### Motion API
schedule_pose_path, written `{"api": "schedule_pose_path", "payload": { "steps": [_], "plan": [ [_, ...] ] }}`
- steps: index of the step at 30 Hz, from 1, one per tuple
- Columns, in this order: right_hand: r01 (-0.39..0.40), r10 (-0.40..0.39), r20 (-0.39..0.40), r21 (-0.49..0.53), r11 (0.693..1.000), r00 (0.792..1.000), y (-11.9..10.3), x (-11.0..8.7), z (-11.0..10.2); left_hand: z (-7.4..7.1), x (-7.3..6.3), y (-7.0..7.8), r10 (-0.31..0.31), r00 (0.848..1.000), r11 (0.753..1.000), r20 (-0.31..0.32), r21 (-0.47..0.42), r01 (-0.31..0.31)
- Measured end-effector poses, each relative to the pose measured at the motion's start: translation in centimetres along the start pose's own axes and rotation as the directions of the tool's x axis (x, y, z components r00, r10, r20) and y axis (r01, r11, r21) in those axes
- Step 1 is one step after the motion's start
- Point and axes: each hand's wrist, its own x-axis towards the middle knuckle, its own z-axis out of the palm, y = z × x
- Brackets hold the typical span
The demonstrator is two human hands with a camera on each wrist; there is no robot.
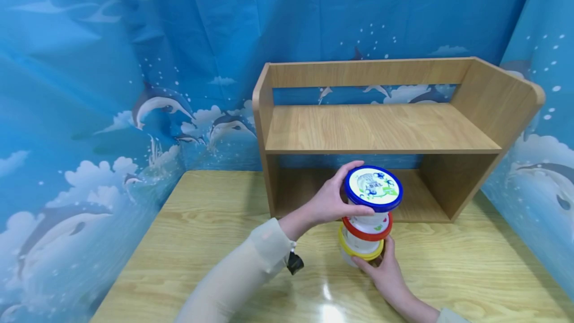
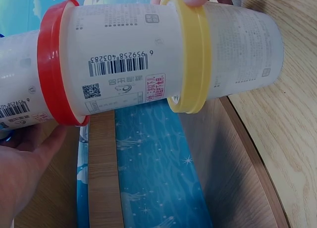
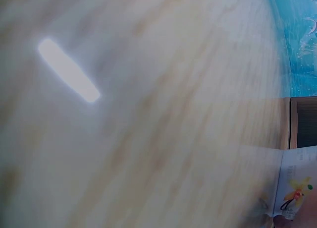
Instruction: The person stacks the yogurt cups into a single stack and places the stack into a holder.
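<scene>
Three white plastic tubs stand stacked in front of the shelf. On top is the blue-lidded tub [image 1: 374, 188], its round lid printed with fruit. Below it comes the red-lidded tub [image 2: 62, 64], and the yellow-lidded tub [image 2: 242, 49] is lowest. My left hand [image 1: 329, 201] grips the blue-lidded tub from the left, thumb in front and fingers behind. Low on the stack, my right hand [image 1: 390, 275] holds the yellow-lidded tub between thumb and fingers, touching its lid in the left wrist view. Whether the lowest tub touches the table I cannot tell.
A two-level wooden shelf [image 1: 381, 126] stands at the back of the wood-grain table [image 1: 211, 203]. Behind and beside it hang blue curtains [image 1: 215, 64] with dolphins. A small black object [image 1: 294, 263] is at the left cuff.
</scene>
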Motion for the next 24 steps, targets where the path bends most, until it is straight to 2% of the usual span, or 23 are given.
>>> {"api": "schedule_pose_path", "payload": {
  "steps": [8,11,18,24],
  "plan": [
    [0.025,-0.026,-0.022,-0.023,0.999,0.999,0.1,0.0,0.1,-0.5,-0.3,0.0,0.029,1.000,1.000,0.007,-0.002,-0.029],
    [0.019,-0.020,-0.026,-0.032,0.999,0.999,0.1,-0.1,0.1,-1.0,-0.5,0.1,0.054,0.999,0.998,-0.008,0.036,-0.053],
    [0.028,-0.028,-0.014,-0.020,0.999,0.999,0.1,-0.1,0.1,-3.4,-1.4,1.0,0.130,0.991,0.980,-0.042,0.160,-0.122],
    [0.042,-0.042,-0.026,-0.019,0.999,0.999,0.2,-0.1,0.2,-6.0,-2.5,2.3,0.164,0.981,0.961,-0.102,0.240,-0.135]
  ]
}}
